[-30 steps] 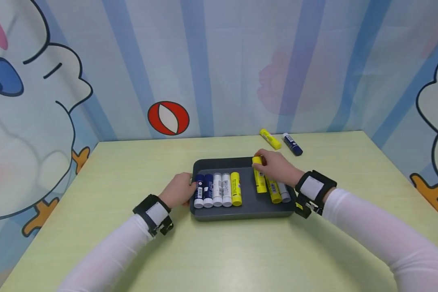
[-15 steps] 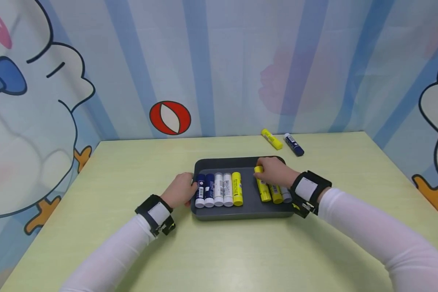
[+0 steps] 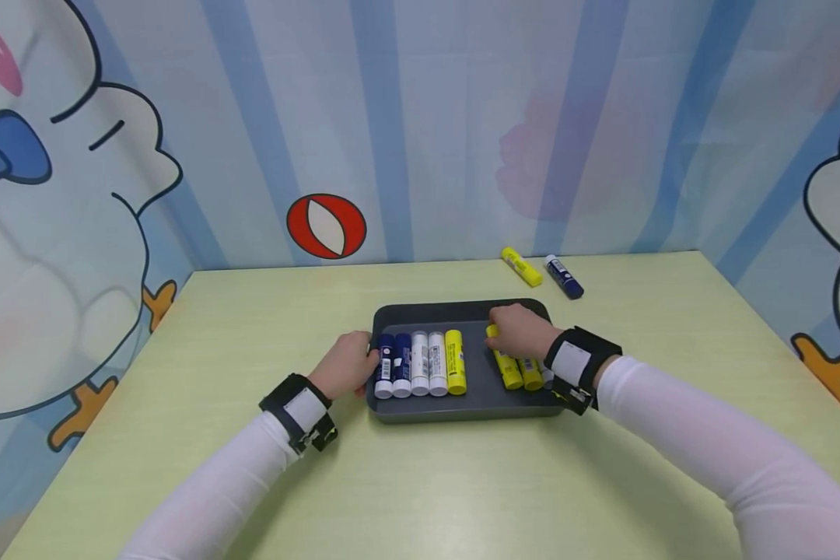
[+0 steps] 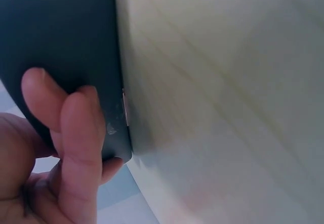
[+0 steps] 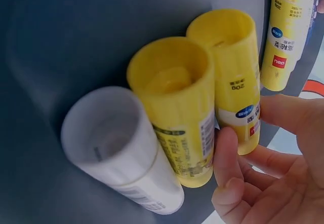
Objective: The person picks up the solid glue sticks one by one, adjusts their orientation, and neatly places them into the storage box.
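Note:
My left hand (image 3: 343, 364) grips the left end of a dark grey tray (image 3: 420, 416). In the left wrist view its fingers (image 4: 81, 148) lie against the tray's outer wall. Inside the tray's right part, my right hand (image 3: 521, 330) pinches a yellow glue stick (image 5: 238, 82) between thumb and fingers. That stick lies beside another yellow glue stick (image 5: 172, 97), with a white glue stick (image 5: 116, 138) beyond it. At the tray's left, a row holds two navy glue sticks (image 3: 393, 365), two white ones (image 3: 428, 364) and one yellow one (image 3: 455, 362).
Behind the tray, a loose yellow glue stick (image 3: 521, 267) and a loose navy glue stick (image 3: 563, 277) lie on the pale table (image 3: 287, 311). A printed curtain (image 3: 448, 140) rises along the table's back edge.
My right hand has brought the yellow glue stick toward me and down against the other yellow one in the tray. The left hand keeps its grip on the tray.

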The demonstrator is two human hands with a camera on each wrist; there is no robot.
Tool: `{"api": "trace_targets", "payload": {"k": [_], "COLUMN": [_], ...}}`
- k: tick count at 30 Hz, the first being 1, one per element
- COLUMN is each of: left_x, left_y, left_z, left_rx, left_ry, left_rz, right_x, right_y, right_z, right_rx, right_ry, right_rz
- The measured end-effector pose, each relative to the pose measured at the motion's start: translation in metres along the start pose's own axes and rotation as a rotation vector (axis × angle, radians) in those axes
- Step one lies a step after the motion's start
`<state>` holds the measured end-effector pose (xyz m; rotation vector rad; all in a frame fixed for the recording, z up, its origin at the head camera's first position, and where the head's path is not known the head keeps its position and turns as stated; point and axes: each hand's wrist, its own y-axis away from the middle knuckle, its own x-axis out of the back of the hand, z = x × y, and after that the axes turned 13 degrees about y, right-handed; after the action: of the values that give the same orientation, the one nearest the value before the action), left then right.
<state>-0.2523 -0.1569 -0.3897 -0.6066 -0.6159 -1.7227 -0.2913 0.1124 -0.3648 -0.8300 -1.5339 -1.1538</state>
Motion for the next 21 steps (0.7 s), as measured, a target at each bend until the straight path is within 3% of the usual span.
{"api": "trace_targets", "payload": {"k": [9, 21], "left_x": [0.0001, -0.0005], "left_y": [0.0000, 0.0000], "left_z": [0.0004, 0.0005], "left_rx": [0.000, 0.003], "left_ry": [0.002, -0.006], "left_rz": [0.005, 0.005], "right_x": [-0.0038, -0.0079], "right_y": [0.0034, 0.0071], "right_z": [-0.0037, -0.0016], "right_rx": [0.017, 0.030], "right_ry": [0.058, 0.163], "right_rz": [0.019, 0.137]}}
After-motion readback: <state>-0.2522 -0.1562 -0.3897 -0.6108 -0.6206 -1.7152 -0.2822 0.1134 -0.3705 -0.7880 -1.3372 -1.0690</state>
